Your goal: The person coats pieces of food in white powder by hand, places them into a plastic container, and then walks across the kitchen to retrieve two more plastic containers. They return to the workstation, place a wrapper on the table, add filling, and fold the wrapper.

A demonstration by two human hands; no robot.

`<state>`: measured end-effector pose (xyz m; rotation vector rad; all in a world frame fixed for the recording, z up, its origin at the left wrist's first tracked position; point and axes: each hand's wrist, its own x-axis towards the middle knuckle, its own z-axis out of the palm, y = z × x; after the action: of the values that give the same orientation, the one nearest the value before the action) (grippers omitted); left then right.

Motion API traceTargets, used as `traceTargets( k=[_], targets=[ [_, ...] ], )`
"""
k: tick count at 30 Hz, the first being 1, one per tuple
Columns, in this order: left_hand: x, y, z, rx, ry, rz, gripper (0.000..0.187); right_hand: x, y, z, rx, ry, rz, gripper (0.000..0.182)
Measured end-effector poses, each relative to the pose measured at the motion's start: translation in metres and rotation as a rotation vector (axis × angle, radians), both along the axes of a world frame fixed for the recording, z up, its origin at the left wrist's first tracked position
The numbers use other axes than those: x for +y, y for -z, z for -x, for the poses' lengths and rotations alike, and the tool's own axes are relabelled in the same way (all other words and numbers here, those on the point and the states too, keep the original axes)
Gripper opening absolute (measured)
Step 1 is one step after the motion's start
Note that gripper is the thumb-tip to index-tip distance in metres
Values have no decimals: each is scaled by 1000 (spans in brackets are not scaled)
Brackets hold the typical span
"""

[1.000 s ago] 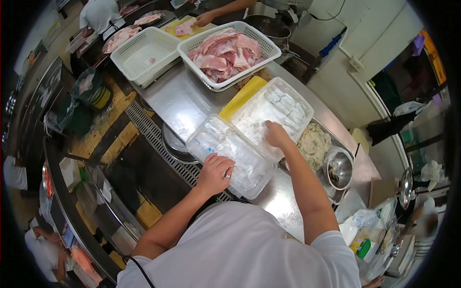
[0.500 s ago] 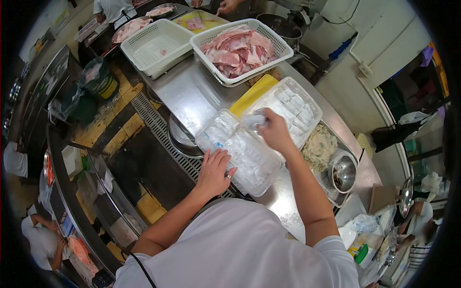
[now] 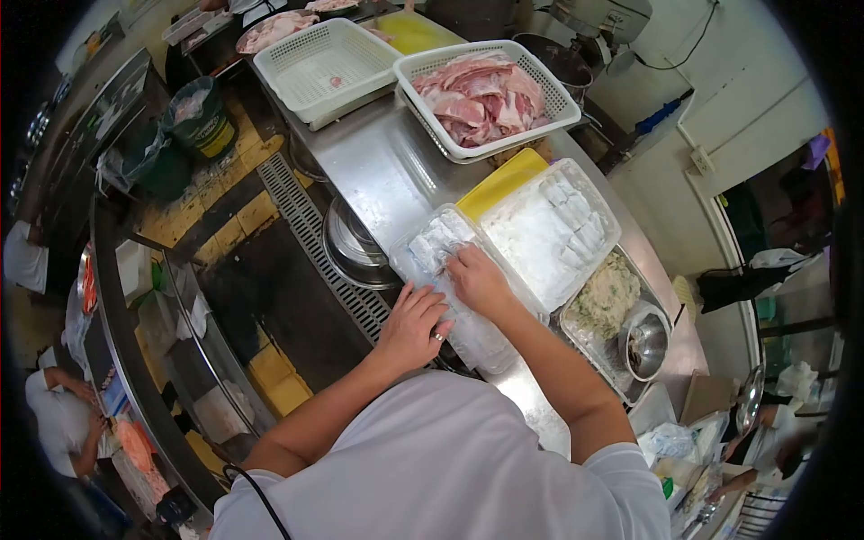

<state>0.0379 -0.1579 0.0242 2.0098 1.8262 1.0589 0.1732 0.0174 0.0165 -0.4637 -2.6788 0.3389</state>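
Hands (image 3: 481, 283) closer over powdery container (image 3: 489, 348)

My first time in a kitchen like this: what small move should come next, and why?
Perhaps the right hand should nudge the floury white pieces snug: its fingers are down at them, and the left hand rests on the plastic container's edge, which may steady it.

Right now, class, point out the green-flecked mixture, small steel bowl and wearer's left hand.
Green-flecked mixture (image 3: 605, 295), head view, its middle.
Small steel bowl (image 3: 656, 338), head view, inner wall.
Left hand (image 3: 412, 326), head view, its back.
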Motion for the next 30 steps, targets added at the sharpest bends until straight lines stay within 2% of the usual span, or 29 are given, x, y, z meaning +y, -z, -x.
traceTargets(
  k=[5, 8, 11, 14, 17, 19, 20, 21, 23, 26, 29, 30],
  targets=[
    [3, 3, 1, -12, 10, -29, 26, 13, 4, 15, -93, -1, 51, 46],
    [4, 4, 2, -16, 11, -21, 24, -7, -26, 12, -108, -48, -64, 51],
    [3, 2, 1, -5, 13, -2, 24, -7, -13, 15, -300, -70, 41, 57],
    [5, -2, -1, -8, 14, 3, 25, -6, -33, 13, -337, -14, 113, 52],
    [6, -1, -3, 7, -2, 9, 24, 17, -47, -19, -15, 214, 209, 44],
    [6, -3, -7, 2, 1, 7, 24, 49, -36, -52, 151, 557, 243, 37],
    [7, -4, -9, 2, -1, 5, 23, 70, -35, -76, 86, 693, 217, 33],
    [8, -6, -13, -8, 3, 6, 23, 89, -39, -97, -262, 819, 200, 28],
    [8, -9, -20, -24, 16, 11, 22, 109, -14, -137, -528, 910, 148, 24],
    [11, -7, -29, -16, 47, 12, 21, 135, 53, -168, -565, 779, -1, 27],
    [13, -6, -35, -6, 59, 11, 21, 120, 15, -139, -607, 738, 337, 31],
    [14, -6, -36, -5, 60, 13, 21, 120, 18, -132, -575, 683, 411, 35]
  ],
)
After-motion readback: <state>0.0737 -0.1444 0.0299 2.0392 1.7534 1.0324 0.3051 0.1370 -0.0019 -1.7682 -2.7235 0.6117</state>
